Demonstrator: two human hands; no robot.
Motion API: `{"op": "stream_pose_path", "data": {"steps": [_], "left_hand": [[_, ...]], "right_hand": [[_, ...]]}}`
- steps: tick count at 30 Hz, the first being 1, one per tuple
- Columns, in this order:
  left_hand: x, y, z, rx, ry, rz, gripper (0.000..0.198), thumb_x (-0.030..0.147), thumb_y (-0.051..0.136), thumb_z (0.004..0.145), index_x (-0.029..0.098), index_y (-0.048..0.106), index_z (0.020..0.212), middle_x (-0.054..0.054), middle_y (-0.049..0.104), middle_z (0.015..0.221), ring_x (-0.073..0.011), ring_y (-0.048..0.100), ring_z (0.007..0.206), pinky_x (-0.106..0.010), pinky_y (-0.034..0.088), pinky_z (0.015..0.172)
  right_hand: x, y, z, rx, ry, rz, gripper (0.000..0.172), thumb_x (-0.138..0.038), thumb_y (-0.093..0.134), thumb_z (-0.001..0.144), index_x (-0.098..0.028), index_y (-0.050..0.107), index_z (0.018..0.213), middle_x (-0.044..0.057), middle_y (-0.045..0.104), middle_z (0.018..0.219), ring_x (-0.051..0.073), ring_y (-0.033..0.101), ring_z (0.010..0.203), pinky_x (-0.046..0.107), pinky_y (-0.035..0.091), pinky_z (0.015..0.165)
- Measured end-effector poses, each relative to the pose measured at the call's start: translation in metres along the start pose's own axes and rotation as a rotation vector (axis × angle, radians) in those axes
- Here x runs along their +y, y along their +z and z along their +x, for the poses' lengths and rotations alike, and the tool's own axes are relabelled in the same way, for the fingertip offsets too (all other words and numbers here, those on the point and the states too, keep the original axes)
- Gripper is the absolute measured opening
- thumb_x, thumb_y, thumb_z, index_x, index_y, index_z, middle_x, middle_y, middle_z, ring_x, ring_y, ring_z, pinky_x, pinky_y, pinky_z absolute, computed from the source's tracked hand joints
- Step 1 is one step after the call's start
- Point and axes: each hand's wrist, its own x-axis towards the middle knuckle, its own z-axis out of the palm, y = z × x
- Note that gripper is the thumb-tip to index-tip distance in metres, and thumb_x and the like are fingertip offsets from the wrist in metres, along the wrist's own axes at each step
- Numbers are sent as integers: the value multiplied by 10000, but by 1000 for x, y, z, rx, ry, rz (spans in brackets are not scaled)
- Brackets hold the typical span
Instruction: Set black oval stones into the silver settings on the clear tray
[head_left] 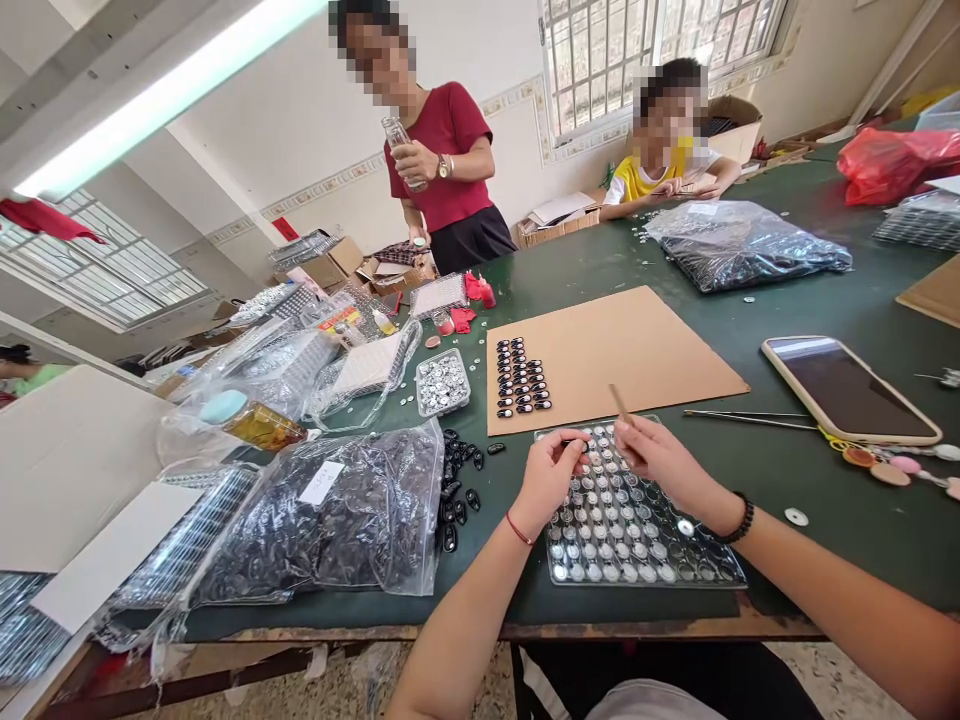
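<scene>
My left hand (551,475) pinches a small glossy black piece (576,446) between thumb and fingers. My right hand (660,465) is closed around a thin flat stick (618,398), its end pointing up and away. Both hands are over a clear plastic tray (600,575) with rows of round pockets, many filled with white discs. Just beyond lies a cardboard sheet (622,340). On its left part, black pieces (523,381) with white spots stand in rows. Loose black pieces (459,490) spill beside a bulging clear bag (337,520) of them, left of my left hand.
A box of small silvery-white discs (442,382) stands left of the cardboard. Tweezers (750,415) and a phone (851,385) lie at right. Farther back is another full bag (750,245). One person (450,150) stands holding a bottle; another (660,170) sits across the table.
</scene>
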Motion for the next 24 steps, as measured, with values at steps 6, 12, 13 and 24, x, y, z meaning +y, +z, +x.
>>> {"op": "stream_pose_path", "data": {"steps": [6, 12, 13, 24], "left_hand": [[0, 3, -5, -139, -7, -89, 317, 378, 568, 714, 145, 489, 914, -5, 562, 612, -115, 549, 577, -217, 421, 521], [-6, 3, -7, -77, 39, 75, 312, 412, 570, 706, 162, 475, 867, 30, 521, 550, -117, 552, 536, -237, 441, 542], [-5, 3, -7, -66, 55, 125, 320, 415, 566, 709, 167, 472, 888, 38, 510, 535, -115, 544, 523, -235, 432, 538], [-12, -88, 0, 392, 273, 1221, 314, 343, 479, 777, 176, 527, 1038, -105, 530, 1078, -261, 432, 1014, -396, 323, 843]], "right_hand": [[5, 5, 3, 4, -79, -288, 219, -377, 502, 740, -169, 514, 808, 12, 553, 747, 131, 496, 658, 258, 392, 604], [-1, 2, 3, -180, 66, -193, 251, -367, 508, 744, -162, 563, 878, -7, 551, 674, 105, 472, 563, 221, 345, 489], [0, 2, 3, -176, 80, -194, 257, -370, 523, 733, -161, 573, 874, -10, 544, 651, 100, 460, 542, 216, 329, 472], [-1, -9, 9, 27, 101, -170, 314, -395, 551, 708, -148, 591, 897, -29, 486, 568, 82, 411, 485, 216, 299, 452]]}}
